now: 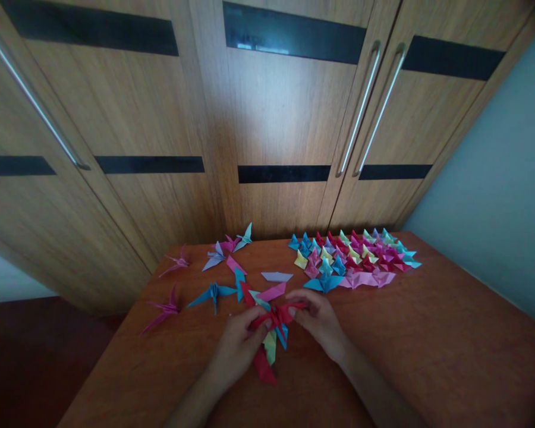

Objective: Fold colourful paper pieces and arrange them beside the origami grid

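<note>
Between my two hands is a red origami crane (276, 315), held just above several folded paper pieces. My left hand (239, 339) pinches its left wing, and my right hand (318, 315) grips the tip of its right wing. Beneath and around it lie a red folded strip (264, 365), a pale green piece (270, 346), a pink piece (273, 292) and a lilac piece (277, 277). A blue crane (214, 291) with spread wings rests left of my hands.
Rows of small multicoloured folded paper cranes (352, 255) stand at the table's back right. Magenta cranes (167, 309) and a pale blue crane (214, 257) sit on the left. Behind the brown table (428, 356) rises a wooden wardrobe (285, 113); a wall (494, 196) is at right.
</note>
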`<act>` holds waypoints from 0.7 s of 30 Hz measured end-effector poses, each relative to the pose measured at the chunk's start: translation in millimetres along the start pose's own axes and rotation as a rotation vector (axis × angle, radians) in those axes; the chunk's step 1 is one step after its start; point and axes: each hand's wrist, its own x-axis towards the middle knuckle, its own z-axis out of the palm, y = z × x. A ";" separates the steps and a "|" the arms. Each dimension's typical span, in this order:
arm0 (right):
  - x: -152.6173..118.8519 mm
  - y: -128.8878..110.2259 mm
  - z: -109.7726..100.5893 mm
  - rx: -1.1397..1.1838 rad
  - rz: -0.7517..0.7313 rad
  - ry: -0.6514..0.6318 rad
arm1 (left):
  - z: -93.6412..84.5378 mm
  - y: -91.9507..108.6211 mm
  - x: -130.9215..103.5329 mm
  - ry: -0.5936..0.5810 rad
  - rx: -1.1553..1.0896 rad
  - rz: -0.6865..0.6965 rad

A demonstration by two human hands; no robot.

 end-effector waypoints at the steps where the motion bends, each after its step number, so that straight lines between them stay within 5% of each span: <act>1: -0.1 1.5 0.0 -0.029 0.007 -0.011 | -0.1 0.7 0.1 0.001 0.004 0.000; 14: -3.8 10.6 1.9 0.003 0.102 -0.255 | -0.6 2.3 -1.1 -0.040 -0.041 0.031; 21: -4.4 -0.9 0.6 0.141 0.125 -0.220 | 0.7 3.6 0.5 -0.012 -0.388 -0.063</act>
